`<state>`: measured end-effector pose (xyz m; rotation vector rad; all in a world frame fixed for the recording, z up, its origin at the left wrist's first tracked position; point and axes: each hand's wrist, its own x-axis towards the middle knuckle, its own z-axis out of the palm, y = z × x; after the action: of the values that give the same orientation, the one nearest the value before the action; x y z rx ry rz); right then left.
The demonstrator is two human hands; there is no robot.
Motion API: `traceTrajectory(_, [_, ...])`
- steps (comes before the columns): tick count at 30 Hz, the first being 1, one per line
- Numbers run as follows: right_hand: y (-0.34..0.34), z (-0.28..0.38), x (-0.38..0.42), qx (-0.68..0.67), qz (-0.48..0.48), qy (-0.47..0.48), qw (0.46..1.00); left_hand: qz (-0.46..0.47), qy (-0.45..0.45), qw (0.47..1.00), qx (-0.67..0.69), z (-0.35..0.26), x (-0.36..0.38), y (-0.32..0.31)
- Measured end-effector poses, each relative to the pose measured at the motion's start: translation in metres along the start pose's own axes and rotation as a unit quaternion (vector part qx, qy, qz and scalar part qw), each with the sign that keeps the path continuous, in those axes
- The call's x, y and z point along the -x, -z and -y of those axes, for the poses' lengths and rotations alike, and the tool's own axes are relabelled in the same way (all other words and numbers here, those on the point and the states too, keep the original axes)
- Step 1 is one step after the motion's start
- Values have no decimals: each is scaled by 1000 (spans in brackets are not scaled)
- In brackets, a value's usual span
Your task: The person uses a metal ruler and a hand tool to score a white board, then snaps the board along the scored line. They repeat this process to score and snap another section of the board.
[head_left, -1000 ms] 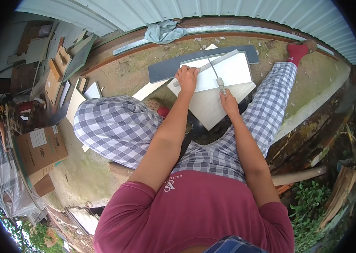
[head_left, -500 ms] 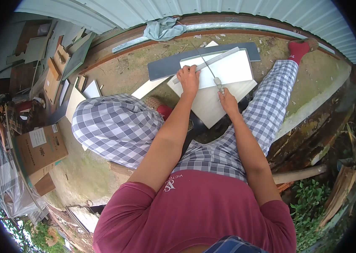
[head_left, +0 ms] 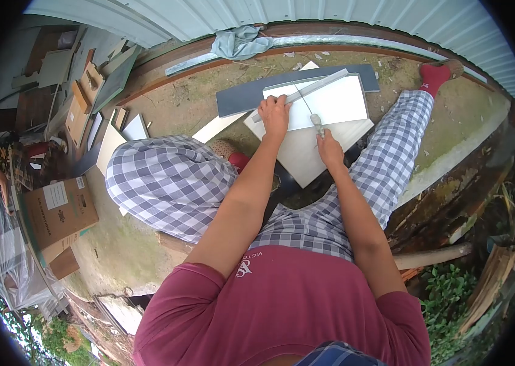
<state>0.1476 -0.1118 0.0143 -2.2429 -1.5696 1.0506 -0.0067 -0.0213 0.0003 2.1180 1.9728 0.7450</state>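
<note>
Though a cardboard box [head_left: 59, 210] hides its inside, left hand [head_left: 274, 116] clasps grey bar [head_left: 324, 84], right hand [head_left: 329, 148] pinches handle [head_left: 316, 122]

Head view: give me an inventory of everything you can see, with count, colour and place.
white board: one, white, before the hands
pale board: one, beige-grey, nearer the lap
long board: one, dark grey, beyond
strip: one, grey, across the white board
thin tool: one, pale handle, right hand
cloth: one, light blue, wall foot
wall: one, pale blue, top
cardboard box: one, brown, left
loose boards: several, mixed, left
plants: several, green, lower right
other person: one, far left
left hand: one, on strip
right hand: one, tool handle
</note>
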Motion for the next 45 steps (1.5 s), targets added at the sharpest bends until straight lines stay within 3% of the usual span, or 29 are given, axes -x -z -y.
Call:
traceTrajectory(17, [3,-7,22,22,60,-35,997,-7,-2,1000,11,3,-3,-4])
traceTrajectory(24, [4,-2,-5,41,68,-34,996,-18,6,1000,2,15,-9,-1])
traceTrajectory(27, [3,-5,-3,0,115,-49,992,5,5,1000,4,18,-5,2])
traceTrajectory(30, [2,1,1,-8,107,-49,993,-10,-15,1000,8,22,-4,0])
traceTrajectory(32, [6,12,-1,13,-8,31,999,11,-26,1000,7,23,1,2])
traceTrajectory(38, [37,57,-5,-63,-63,74,993,41,-22,998,-30,36,5,9])
traceTrajectory(42, [39,14,-3,-88,-91,53,990,49,17,995,-90,24,-1,19])
traceTrajectory(45, [31,-8,5,-88,-95,15,991,13,-37,998,-47,-4,-10,10])
